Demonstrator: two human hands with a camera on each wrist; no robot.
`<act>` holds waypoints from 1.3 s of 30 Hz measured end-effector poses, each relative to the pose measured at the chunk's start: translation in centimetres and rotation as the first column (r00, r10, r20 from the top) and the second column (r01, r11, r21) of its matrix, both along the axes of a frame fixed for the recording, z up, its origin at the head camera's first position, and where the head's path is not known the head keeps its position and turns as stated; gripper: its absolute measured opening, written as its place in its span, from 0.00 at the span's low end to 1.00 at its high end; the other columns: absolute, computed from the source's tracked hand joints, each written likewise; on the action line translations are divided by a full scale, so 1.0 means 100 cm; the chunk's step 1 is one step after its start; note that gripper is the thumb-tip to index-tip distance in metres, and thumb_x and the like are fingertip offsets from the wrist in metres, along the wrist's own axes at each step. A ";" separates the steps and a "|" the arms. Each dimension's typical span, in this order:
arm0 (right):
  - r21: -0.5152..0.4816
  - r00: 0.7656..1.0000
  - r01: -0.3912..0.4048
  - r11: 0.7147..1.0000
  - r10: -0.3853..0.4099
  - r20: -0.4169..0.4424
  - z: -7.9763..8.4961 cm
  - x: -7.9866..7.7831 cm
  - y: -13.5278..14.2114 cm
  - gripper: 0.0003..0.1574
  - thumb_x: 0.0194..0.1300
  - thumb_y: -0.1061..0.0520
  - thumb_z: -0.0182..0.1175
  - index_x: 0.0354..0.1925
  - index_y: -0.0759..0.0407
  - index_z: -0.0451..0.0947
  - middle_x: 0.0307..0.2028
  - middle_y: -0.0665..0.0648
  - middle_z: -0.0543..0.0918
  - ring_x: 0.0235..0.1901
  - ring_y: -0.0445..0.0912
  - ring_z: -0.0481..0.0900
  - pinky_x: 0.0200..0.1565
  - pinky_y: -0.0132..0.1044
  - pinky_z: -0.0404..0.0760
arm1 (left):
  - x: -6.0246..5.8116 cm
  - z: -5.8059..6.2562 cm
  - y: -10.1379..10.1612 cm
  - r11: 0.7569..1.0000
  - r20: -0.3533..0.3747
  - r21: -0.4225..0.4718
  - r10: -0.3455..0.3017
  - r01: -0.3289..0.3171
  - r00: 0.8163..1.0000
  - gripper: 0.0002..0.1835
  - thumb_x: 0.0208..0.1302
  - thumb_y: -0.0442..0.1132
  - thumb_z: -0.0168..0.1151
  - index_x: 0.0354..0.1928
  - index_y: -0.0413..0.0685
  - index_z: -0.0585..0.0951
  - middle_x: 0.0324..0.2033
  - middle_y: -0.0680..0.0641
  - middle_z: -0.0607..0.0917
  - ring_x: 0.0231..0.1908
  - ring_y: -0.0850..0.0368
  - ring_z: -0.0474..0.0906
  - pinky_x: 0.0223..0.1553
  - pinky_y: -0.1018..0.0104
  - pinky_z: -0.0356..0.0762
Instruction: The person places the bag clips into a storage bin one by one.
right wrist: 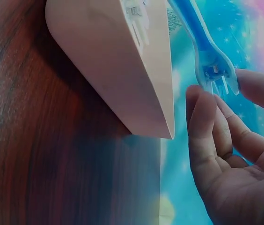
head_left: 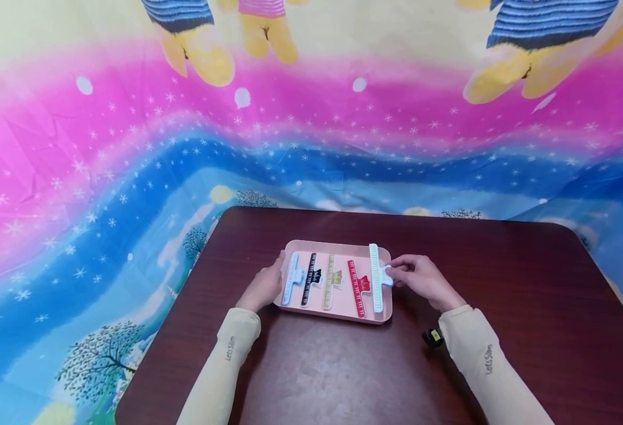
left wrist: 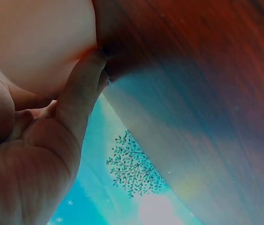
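Observation:
A shallow pink tray [head_left: 345, 295] rests on the table with several piano-key-patterned clips in it. From left to right lie a light blue clip [head_left: 292, 280], a black clip [head_left: 309, 280], a gold clip [head_left: 329, 283] and a red clip [head_left: 357, 289]. My left hand [head_left: 265, 287] grips the tray's left side; the left wrist view shows the thumb against the tray wall [left wrist: 40, 42]. Over the tray's right end, my right hand [head_left: 423, 280] pinches a pale blue-white clip [head_left: 377, 286] by its handles. In the right wrist view this clip [right wrist: 202, 42] is above the tray rim, its spring visible.
The dark reddish-brown table [head_left: 529, 295] extends around the tray. A small black object with a yellow label [head_left: 432, 337] is beside the right sleeve. A colourful printed cloth [head_left: 311, 118] hangs behind the table and along its left side.

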State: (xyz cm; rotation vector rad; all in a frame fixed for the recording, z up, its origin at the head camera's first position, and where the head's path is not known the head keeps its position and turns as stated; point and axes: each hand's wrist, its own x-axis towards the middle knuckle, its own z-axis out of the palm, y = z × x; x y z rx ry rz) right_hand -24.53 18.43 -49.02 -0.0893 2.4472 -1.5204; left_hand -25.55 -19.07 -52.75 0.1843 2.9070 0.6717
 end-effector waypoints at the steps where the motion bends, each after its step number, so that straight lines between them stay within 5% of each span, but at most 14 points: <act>1: 0.012 1.000 0.000 1.000 0.000 -0.002 0.000 0.000 -0.001 0.24 0.72 0.53 0.66 0.58 0.69 0.80 0.46 0.64 0.86 0.41 0.57 0.85 0.49 0.49 0.87 | 0.000 0.000 0.000 1.000 -0.004 0.000 0.000 0.000 1.000 0.32 0.81 0.37 0.42 0.83 0.44 0.51 0.70 0.34 0.75 0.65 0.40 0.78 0.69 0.44 0.72; 11: 0.026 1.000 -0.028 0.999 0.028 0.015 -0.003 -0.001 -0.005 0.22 0.73 0.55 0.64 0.57 0.69 0.81 0.44 0.64 0.87 0.40 0.53 0.87 0.52 0.52 0.86 | -0.001 -0.002 -0.001 1.000 -0.016 -0.001 -0.005 0.005 1.000 0.33 0.80 0.35 0.43 0.83 0.43 0.52 0.67 0.32 0.78 0.63 0.38 0.79 0.67 0.43 0.74; 20: 0.148 1.000 -0.018 0.989 0.019 -0.006 -0.003 0.003 -0.004 0.22 0.73 0.55 0.64 0.59 0.66 0.81 0.45 0.64 0.88 0.41 0.54 0.87 0.51 0.52 0.87 | 0.000 -0.002 0.000 1.000 -0.008 0.011 0.000 0.000 1.000 0.33 0.81 0.37 0.42 0.83 0.44 0.51 0.70 0.34 0.75 0.65 0.39 0.77 0.69 0.44 0.73; 39: 0.141 1.000 0.002 0.990 -0.002 -0.002 -0.002 0.007 0.002 0.22 0.73 0.55 0.64 0.60 0.65 0.81 0.45 0.64 0.88 0.42 0.55 0.86 0.52 0.53 0.86 | 0.000 -0.002 -0.001 1.000 -0.015 0.000 -0.009 0.009 1.000 0.33 0.81 0.37 0.43 0.83 0.43 0.51 0.69 0.34 0.76 0.62 0.40 0.80 0.67 0.44 0.75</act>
